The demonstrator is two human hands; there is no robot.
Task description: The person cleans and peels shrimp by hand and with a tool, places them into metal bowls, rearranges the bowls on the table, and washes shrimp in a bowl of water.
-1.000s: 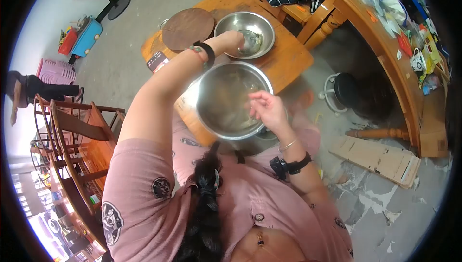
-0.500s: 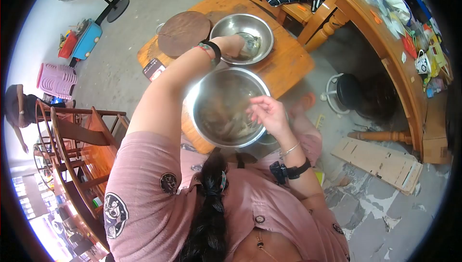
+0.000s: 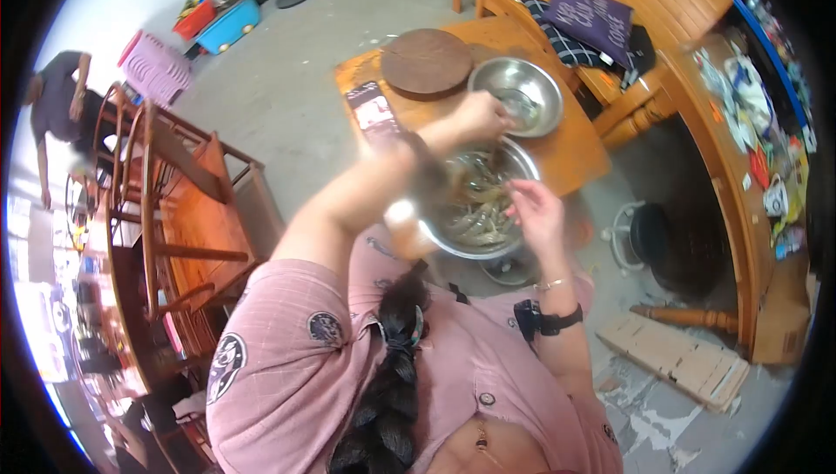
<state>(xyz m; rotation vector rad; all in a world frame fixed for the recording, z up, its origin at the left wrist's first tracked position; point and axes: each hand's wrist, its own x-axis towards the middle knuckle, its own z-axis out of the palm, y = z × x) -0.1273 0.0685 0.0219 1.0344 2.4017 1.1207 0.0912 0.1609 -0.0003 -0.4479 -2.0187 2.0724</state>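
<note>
Head view, using the large steel bowl [image 3: 522,159] as reference: shrimp [image 3: 481,223] are piled inside it; the left hand [image 3: 485,117] is just beyond its far rim, fingers bunched near the small steel bowl [image 3: 552,95], blurred, can't tell if it grips anything. Right hand [image 3: 536,211] is at its right side, fingers narrowed toward the shrimp, can't tell whether they pinch one. Small steel bowl, round wooden board [image 3: 427,62] and phone [image 3: 373,110] are on the worktop [image 3: 582,150], all beyond the large one, board and phone to the left.
</note>
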